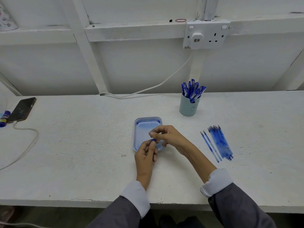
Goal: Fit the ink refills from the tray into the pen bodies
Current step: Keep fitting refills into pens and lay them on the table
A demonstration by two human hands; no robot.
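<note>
A pale blue tray (139, 124) lies on the white table in front of me. Over its near end my left hand (145, 155) grips a blue pen body (154, 140), of which only the top end shows above my fingers. My right hand (166, 134) is just above it, and its fingertips pinch a small, blurred part right by the pen's top. To the right on the table lies a bunch of several blue ink refills (221, 143), with two more refills (210, 146) lying apart on its left.
A light blue cup (188, 106) full of blue capped pens stands behind the tray to the right. A dark phone (22, 110) on a white charging cable lies at the far left, beside a glue stick (4, 118). A wall socket (205, 36) sits above.
</note>
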